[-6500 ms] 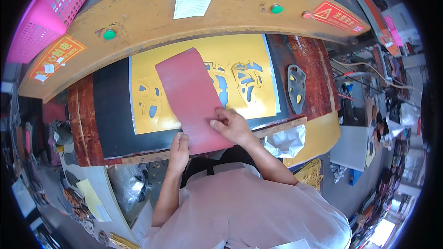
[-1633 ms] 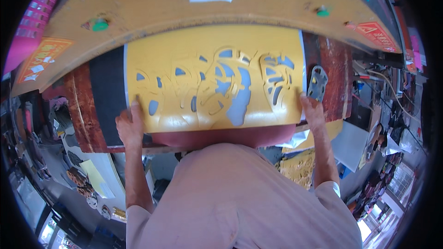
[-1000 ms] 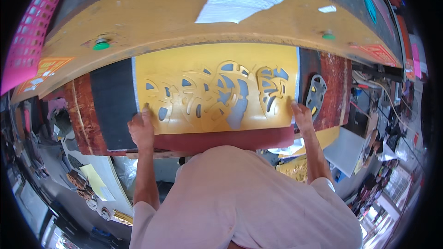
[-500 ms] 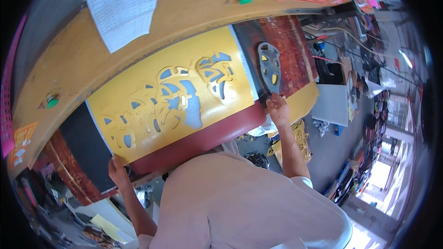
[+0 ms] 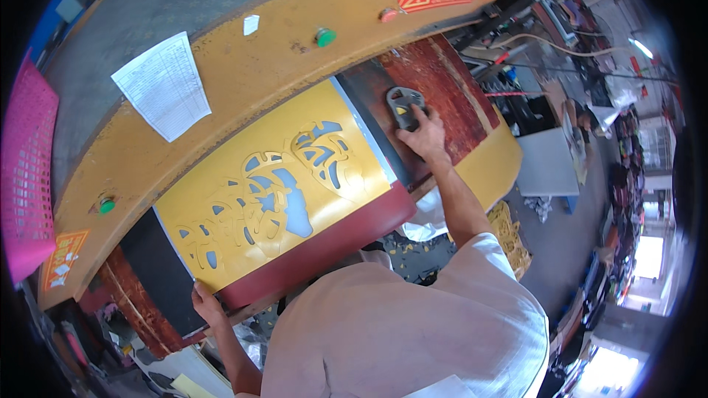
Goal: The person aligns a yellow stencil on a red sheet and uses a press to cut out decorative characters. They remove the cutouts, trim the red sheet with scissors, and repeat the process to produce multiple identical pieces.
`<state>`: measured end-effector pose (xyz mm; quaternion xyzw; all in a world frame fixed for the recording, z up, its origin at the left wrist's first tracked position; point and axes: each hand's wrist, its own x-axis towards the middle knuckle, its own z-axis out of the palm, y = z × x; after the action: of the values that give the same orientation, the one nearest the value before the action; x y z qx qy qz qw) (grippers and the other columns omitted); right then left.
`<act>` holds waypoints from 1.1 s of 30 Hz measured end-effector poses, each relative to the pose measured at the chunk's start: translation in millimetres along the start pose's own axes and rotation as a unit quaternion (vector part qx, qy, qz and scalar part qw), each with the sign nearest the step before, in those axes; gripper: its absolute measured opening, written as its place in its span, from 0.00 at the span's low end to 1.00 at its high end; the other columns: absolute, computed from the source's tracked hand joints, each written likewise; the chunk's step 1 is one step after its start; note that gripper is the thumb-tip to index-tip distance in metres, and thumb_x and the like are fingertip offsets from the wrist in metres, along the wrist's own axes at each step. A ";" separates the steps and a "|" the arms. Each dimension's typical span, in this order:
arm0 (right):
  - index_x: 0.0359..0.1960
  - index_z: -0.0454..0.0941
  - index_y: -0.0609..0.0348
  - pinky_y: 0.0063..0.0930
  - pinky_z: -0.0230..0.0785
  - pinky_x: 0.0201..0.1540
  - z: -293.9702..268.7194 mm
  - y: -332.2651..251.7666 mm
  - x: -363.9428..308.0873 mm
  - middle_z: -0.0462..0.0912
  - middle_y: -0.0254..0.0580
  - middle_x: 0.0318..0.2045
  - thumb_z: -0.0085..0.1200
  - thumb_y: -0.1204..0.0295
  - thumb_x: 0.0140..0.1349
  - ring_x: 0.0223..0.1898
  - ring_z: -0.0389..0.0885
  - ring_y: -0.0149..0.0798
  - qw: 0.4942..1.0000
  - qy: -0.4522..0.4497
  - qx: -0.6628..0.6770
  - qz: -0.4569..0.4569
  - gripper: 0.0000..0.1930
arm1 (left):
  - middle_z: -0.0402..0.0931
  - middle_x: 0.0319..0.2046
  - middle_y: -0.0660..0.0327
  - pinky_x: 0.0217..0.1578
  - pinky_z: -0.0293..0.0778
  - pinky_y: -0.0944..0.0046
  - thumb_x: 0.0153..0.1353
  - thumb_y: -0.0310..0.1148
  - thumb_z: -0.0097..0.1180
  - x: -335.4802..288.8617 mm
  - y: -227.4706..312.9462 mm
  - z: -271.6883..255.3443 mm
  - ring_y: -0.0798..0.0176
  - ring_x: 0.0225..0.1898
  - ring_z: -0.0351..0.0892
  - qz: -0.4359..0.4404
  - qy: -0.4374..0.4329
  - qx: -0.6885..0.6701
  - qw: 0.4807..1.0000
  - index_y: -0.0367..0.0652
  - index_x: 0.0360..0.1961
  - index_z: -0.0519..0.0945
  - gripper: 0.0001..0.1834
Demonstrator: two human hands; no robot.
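Note:
A yellow sheet (image 5: 221, 208) with several cut-out shapes lies on the machine's bed, and a dark red strip (image 5: 324, 243) runs along its near side. My left hand (image 5: 210, 304) is at the sheet's near left corner, its fingers closed on the edge. To the right of the sheet is a dark oval cutting die (image 5: 399, 97), with yellow showing through its openings. My right hand (image 5: 425, 135) grips the die from above and covers its near part. Some of my left fingers are hard to make out.
A yellow-brown machine beam (image 5: 258, 66) spans the far side, with green buttons and a paper sheet (image 5: 166, 87). At far left is a pink plastic basket (image 5: 29, 169). Yellow scraps (image 5: 509, 239) lie to the right, near a grey box (image 5: 542, 166).
My right hand has moved from the die's near end farther over it and now covers its near part. My left hand stays at the sheet's corner. The view has shifted.

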<state>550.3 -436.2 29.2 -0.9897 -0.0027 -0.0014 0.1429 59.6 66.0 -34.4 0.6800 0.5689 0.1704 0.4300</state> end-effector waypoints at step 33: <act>0.48 0.87 0.69 0.37 0.74 0.46 20.0 -55.6 -73.6 0.87 0.51 0.35 0.56 0.45 0.74 0.40 0.84 0.40 0.968 -0.185 0.170 -0.005 0.31 | 0.78 0.55 0.29 0.63 0.69 0.40 0.70 0.72 0.41 39.1 82.6 21.9 0.26 0.60 0.74 -0.094 -0.059 0.258 0.960 0.24 0.58 0.79 0.51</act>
<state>476.5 -377.6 25.5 -0.9341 -0.0343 0.1816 0.3056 138.7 94.7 7.3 0.7204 0.6283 -0.0642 0.2865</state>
